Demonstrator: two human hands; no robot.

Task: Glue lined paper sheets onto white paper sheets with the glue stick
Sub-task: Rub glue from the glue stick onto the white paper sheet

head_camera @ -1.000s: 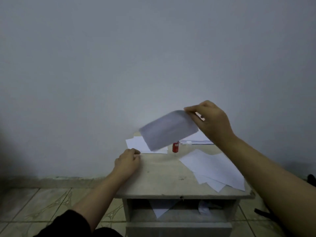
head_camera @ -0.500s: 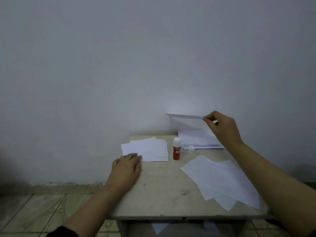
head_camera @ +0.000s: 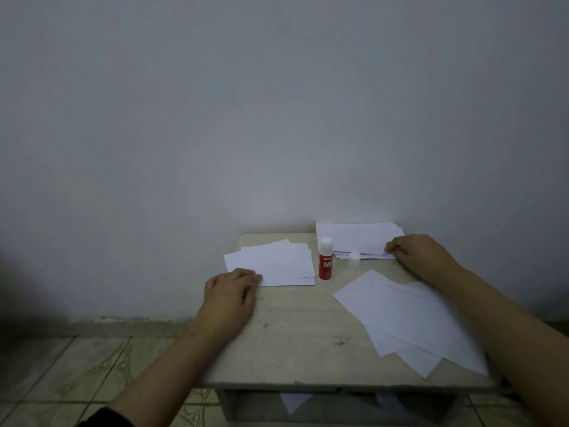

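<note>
A red glue stick [head_camera: 325, 263] stands upright and uncapped in the middle of the small table [head_camera: 295, 343]; its white cap [head_camera: 354, 259] sits just right of it. A stack of white sheets [head_camera: 277, 263] lies at the back left. My left hand [head_camera: 229, 298] rests flat on the table, fingertips touching that stack's near edge. A stack of faintly lined sheets [head_camera: 357, 237] lies at the back right against the wall. My right hand [head_camera: 421, 254] is at its right front corner, fingers curled, pinching the top sheet's edge.
A loose fan of faintly lined sheets [head_camera: 409, 322] covers the table's front right and overhangs the edge. A wall stands directly behind the table. Paper scraps show on the shelf [head_camera: 295, 402] under the tabletop. Tiled floor [head_camera: 77, 371] lies to the left.
My right hand carried a sheet from mid-air over the table to the back right and lowered it onto the lined stack. My left hand stayed by the white stack.
</note>
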